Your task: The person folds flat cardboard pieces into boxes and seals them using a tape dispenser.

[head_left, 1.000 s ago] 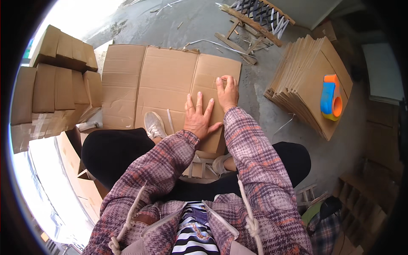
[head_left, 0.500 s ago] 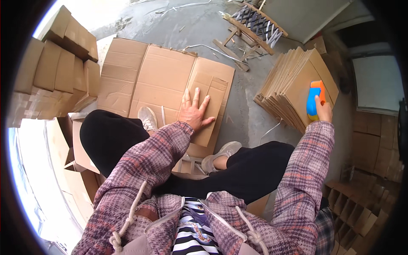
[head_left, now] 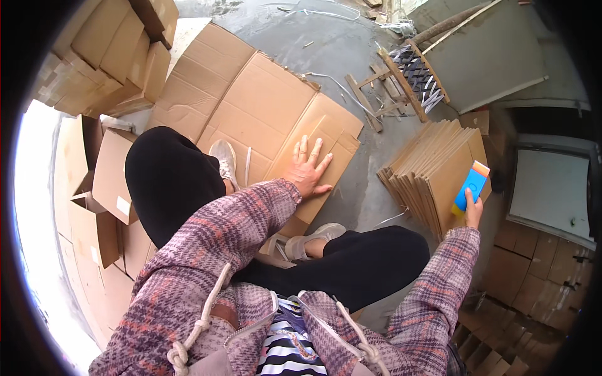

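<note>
My left hand [head_left: 307,168] lies flat, fingers spread, on a large flattened cardboard box [head_left: 263,106] spread over the concrete floor in front of me. My right hand [head_left: 472,211] is out to the right, shut on a blue tool with an orange end [head_left: 471,187], held just above a leaning stack of flat cardboard sheets [head_left: 433,172]. I am seated on the floor, legs in black trousers and light shoes [head_left: 222,160] resting at the near edge of the box.
Folded-up cardboard boxes [head_left: 119,44] are piled at the left and upper left. A wooden frame with white straps [head_left: 401,78] lies on the floor beyond the stack. More cartons [head_left: 533,276] stand at the right, under a white panel [head_left: 549,191].
My right hand left the flattened box, swung right to the stack, took hold of the blue and orange tool and lifted it. My left hand stayed flat on the box.
</note>
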A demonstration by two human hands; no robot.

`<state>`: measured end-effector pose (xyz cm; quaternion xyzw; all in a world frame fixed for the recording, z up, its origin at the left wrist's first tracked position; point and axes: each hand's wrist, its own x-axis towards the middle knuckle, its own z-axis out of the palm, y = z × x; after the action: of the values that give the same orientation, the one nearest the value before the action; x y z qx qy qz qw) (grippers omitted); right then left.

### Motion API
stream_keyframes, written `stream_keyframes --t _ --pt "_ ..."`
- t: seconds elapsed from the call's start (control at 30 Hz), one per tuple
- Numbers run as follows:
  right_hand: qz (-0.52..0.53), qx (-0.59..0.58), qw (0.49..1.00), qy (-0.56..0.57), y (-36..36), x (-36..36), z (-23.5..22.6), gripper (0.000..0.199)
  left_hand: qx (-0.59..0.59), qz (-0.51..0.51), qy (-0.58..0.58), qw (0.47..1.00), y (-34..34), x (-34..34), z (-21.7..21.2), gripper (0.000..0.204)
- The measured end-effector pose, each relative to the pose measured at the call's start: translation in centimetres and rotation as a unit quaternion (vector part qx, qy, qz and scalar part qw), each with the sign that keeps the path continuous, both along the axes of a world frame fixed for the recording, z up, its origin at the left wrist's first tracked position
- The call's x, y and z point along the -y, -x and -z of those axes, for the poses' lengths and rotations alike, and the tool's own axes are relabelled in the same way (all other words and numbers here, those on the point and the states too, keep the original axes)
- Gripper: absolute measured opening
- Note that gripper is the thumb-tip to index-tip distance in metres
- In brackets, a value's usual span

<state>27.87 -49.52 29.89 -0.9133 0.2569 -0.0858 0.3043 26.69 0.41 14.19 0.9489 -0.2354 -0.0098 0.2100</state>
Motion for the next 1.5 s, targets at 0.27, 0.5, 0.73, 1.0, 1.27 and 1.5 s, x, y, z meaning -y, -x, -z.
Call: stream_keyframes --t 0.27,0.5,0.73,1.0,1.27,1.5 --pt "-0.267 -0.158 0.900 -0.306 -5.3 -25.3 -6.0 0.049 -0.003 -0.008 0.028 1.000 0.1 -0.2 0.7 0.078" --pt "-0.357 -0.299 0.824 -0.323 -10.5 -32.5 0.0 0.053 0.017 -0.004 0.043 0.999 -0.1 0.4 0.3 0.078" --pt "-0.375 -0.362 0.808 -0.277 -11.0 -33.5 4.0 0.051 0.018 -0.010 0.072 0.997 0.2 -0.3 -0.1 0.075" --pt "-0.328 -0.394 0.787 -0.344 -11.3 -34.9 2.9 0.036 -0.173 -0.395 0.579 0.692 -1.8 0.3 1.8 0.036" --pt "-0.309 -0.428 0.791 -0.310 -11.1 -35.2 2.9 0.047 -0.546 -0.220 0.671 0.450 -9.4 -3.9 3.8 0.035" --pt "-0.309 -0.448 0.796 -0.265 -11.6 -35.2 2.5 0.058 -0.571 -0.134 0.637 0.501 -10.7 -3.4 5.4 0.030"
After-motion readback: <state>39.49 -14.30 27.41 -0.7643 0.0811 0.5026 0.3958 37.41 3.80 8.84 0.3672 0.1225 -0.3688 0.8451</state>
